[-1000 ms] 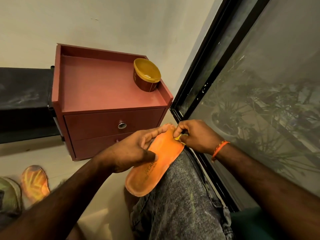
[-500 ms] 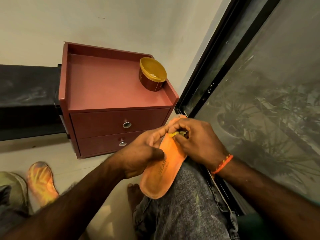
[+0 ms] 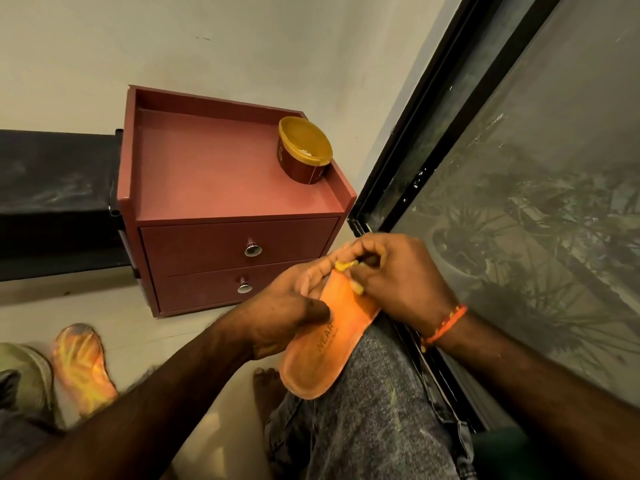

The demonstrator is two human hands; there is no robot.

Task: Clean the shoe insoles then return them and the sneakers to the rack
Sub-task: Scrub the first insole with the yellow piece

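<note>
An orange insole (image 3: pixel 325 344) lies on my right knee, its heel towards me and printed lettering on its middle. My left hand (image 3: pixel 284 313) grips its left edge, thumb pressed on top and fingers under the toe end. My right hand (image 3: pixel 398 282) pinches a small yellow scrubbing piece (image 3: pixel 344 265) against the insole's toe end. A second orange insole (image 3: pixel 83 365) lies on the floor at the lower left, beside a pale green sneaker (image 3: pixel 27 375) that is cut off by the frame edge.
A red two-drawer cabinet (image 3: pixel 225 202) stands against the wall, with a brown tub with a yellow lid (image 3: pixel 303 154) on its top right corner. A dark bench (image 3: pixel 55 199) runs to its left. A black-framed glass door (image 3: pixel 519 202) fills the right side.
My right hand has slid the yellow piece a little along the toe end of the insole, towards me. The camera view shifted slightly; my left hand keeps the same grip.
</note>
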